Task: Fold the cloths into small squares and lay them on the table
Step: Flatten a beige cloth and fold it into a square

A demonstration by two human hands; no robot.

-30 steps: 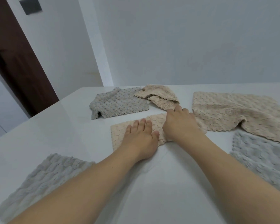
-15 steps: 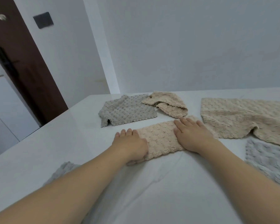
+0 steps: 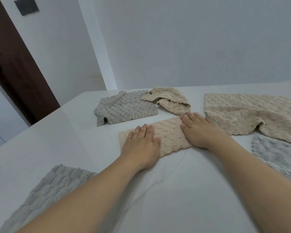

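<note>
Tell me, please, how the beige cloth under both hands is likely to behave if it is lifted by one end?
The beige cloth would probably droop and unfold; the crumpled beige cloth behind it shows how limp this fabric is. It looks light, since flat hands, left hand and right hand, hold it down. Its bumpy weave should grip rather than slip.

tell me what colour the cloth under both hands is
Beige, with a bumpy weave: the folded cloth, seen in the head view.

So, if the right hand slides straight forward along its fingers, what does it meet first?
Probably the crumpled beige cloth: the right hand lies flat on the folded beige strip, fingers pointing up-left toward it. Only a narrow gap seems to separate them; depth is unclear.
</note>
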